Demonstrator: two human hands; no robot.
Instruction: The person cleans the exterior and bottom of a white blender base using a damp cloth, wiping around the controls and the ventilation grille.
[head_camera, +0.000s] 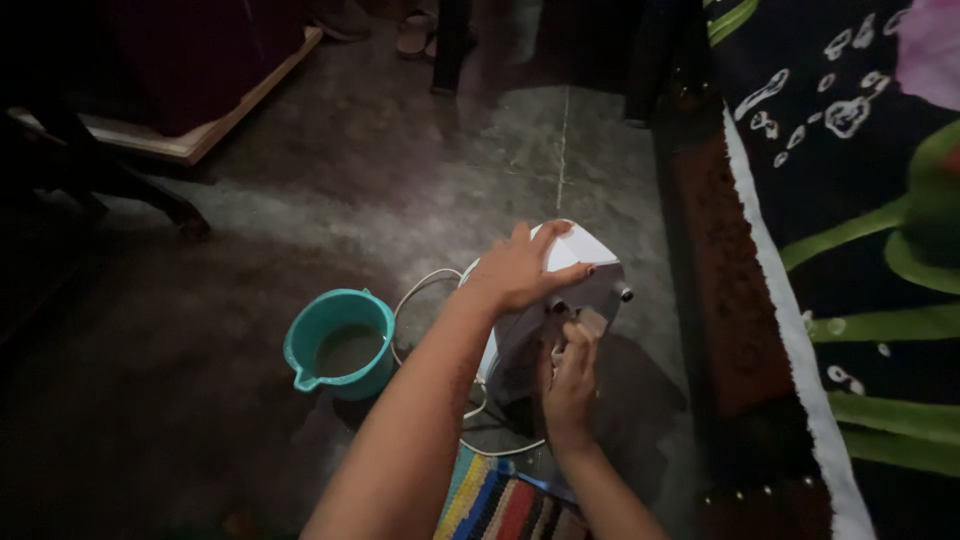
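Note:
A white and grey appliance (580, 262) with a rounded top stands on the dark floor. My left hand (522, 268) lies spread over its top, fingers apart, pressing on the casing. My right hand (570, 385) reaches up to its front face, with the fingertips pinched at a small part below two round knobs (626, 294). What the fingers pinch is too dark to tell. A white cord (425, 285) loops from the appliance across the floor.
A teal plastic jug (340, 343) stands on the floor left of the appliance. A striped mat (495, 500) lies below my arms. A dark patterned cloth (860, 200) covers a raised edge at right. Furniture legs and a wooden platform (200, 140) are at upper left.

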